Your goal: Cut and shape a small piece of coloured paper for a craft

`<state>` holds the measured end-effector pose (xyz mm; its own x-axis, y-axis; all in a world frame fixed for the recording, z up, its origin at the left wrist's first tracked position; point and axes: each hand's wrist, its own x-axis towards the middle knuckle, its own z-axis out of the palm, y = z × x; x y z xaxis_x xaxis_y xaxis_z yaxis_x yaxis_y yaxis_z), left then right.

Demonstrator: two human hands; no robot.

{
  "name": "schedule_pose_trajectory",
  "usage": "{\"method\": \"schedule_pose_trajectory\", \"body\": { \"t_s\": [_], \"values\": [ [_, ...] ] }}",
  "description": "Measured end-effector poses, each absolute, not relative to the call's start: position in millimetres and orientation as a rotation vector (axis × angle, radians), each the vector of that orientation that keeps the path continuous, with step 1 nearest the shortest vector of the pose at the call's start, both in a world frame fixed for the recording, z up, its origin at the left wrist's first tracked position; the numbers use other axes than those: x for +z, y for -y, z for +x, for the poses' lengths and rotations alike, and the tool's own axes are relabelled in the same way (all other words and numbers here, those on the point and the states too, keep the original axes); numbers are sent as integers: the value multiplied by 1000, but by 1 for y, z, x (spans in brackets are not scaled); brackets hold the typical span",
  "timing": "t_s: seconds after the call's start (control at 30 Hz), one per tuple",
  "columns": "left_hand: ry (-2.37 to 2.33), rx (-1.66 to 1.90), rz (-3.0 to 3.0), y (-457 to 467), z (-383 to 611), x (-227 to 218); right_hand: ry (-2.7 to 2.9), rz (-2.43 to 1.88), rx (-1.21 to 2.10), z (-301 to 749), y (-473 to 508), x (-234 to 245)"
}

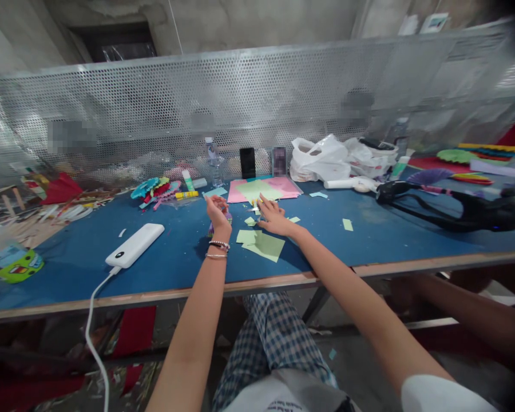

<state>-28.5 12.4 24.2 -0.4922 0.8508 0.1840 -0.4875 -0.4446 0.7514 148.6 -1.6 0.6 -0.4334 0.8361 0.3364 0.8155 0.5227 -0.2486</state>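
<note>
Blue felt covered the workbench (369,240), backed by a perforated metal screen (257,97). Left hand (218,213) was raised palm-up just above the surface, fingers curled loosely; whether it gripped anything could not be determined. Right hand (273,217) lay flat, fingers spread, pressing on small green paper scraps (250,221). Larger green paper sheets (261,242) lay just beside the right wrist. Pink paper (283,186) lay beyond both hands. A white power bank (135,245) rested well left.
</note>
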Motion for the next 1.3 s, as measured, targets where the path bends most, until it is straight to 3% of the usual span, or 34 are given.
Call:
{"method": "schedule_pose_trajectory", "body": {
  "t_s": [0.3, 0.6, 1.13, 1.3],
  "values": [
    [-550, 1750, 340, -12, -39, 19, 2438, -1114, -203, 139, 15, 2],
    [-544, 1736, 333, -12, -36, 18, 2643, -520, -142, 130, 31, 12],
    [-513, 1707, 261, -11, -37, 18, 2684, -412, -240, 123, 31, 8],
    [-684, 1714, 478, -12, -28, 18, 2516, -512, -234, 122, 29, 7]
  ]
}}
